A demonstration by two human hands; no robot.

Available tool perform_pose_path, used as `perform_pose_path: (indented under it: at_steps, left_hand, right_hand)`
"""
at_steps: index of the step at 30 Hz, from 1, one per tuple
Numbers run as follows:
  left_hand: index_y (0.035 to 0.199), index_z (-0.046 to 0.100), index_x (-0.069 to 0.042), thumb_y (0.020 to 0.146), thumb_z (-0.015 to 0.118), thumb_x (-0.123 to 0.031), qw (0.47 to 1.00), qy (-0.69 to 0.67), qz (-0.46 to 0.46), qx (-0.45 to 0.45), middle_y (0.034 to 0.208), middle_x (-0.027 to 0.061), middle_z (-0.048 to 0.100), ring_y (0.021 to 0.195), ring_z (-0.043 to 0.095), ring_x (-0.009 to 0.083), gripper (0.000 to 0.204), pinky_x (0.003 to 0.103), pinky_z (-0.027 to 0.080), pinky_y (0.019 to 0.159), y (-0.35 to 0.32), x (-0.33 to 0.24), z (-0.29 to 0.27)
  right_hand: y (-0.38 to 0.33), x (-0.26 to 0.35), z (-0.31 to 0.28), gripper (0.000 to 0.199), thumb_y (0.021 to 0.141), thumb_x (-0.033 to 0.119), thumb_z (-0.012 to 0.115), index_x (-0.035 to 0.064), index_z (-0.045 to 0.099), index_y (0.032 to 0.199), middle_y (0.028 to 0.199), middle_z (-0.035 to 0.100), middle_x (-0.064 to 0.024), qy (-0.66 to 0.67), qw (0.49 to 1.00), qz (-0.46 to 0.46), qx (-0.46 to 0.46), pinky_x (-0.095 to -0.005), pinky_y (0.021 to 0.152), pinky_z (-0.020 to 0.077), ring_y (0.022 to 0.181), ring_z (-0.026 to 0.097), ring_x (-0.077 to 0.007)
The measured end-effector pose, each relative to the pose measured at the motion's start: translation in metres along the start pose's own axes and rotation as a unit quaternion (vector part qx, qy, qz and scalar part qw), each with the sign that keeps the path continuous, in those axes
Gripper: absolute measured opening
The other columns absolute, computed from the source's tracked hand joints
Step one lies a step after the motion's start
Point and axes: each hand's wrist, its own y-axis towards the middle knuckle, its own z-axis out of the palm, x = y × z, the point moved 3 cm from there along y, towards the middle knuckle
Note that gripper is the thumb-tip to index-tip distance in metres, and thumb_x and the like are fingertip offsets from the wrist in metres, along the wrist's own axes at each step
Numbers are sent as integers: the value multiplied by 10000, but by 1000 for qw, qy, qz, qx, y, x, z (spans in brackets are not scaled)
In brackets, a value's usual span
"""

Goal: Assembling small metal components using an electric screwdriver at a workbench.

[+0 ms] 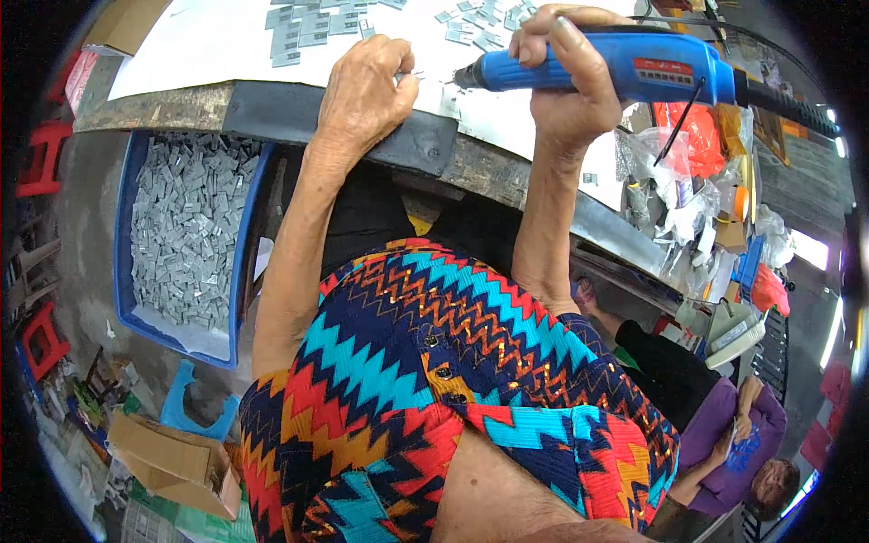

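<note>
My right hand (575,77) is wrapped round a blue electric screwdriver (643,71), held level over the table. Its dark nose and thin bit point left, toward my left hand, with a small gap between. My left hand (362,100) is closed in a pinch above the table's front edge. A thin bit of a small grey piece (416,75) shows at its fingertips; the rest is hidden by the fingers. Beyond that hand, flat grey plates (312,29) lie in neat overlapping rows on the white table top (204,50). More loose grey plates (480,23) are scattered farther right.
Below the table at left stands a blue-rimmed bin (127,244) full of small grey plates. Plastic bags (683,204) and a red bag (697,136) crowd the right end. A black cable (787,104) trails from the screwdriver. Another person in purple (742,439) sits at lower right.
</note>
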Motion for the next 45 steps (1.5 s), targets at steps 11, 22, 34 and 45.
perform_pose_path:
  at_steps: [11, 22, 34, 45]
  left_hand:
    - [753, 568, -2, 712, 581, -94, 1000, 2, 6, 9, 706, 114, 560, 643, 561, 229, 102, 336, 455, 601, 3, -3, 1]
    - [770, 561, 27, 739, 574, -49, 997, 80, 11, 6, 743, 168, 547, 789, 555, 313, 83, 391, 444, 723, 22, -16, 29]
    - [935, 603, 12, 752, 551, 1, 994, -99, 35, 7, 933, 144, 605, 788, 603, 259, 190, 353, 482, 713, 11, -29, 14]
    - [875, 611, -4, 734, 640, -40, 991, -116, 62, 22, 870, 111, 611, 844, 586, 241, 149, 335, 470, 750, -5, -33, 16]
  right_hand:
    - [2, 4, -21, 176, 765, 57, 479, -26, 533, 911, 767, 579, -185, -2, 999, -20, 43, -373, 610, 431, 590, 527, -197]
    - [-8, 29, -21, 186, 763, 51, 481, -19, 523, 930, 763, 568, -187, -76, 997, -29, 3, -372, 602, 434, 574, 519, -196]
    - [-8, 30, -32, 195, 773, 66, 487, -20, 535, 941, 783, 579, -188, -16, 999, -38, -24, -379, 605, 441, 586, 536, -198]
    - [-10, 32, -20, 204, 777, 69, 476, -35, 538, 941, 775, 579, -196, -8, 999, -42, -7, -381, 611, 440, 599, 549, -200]
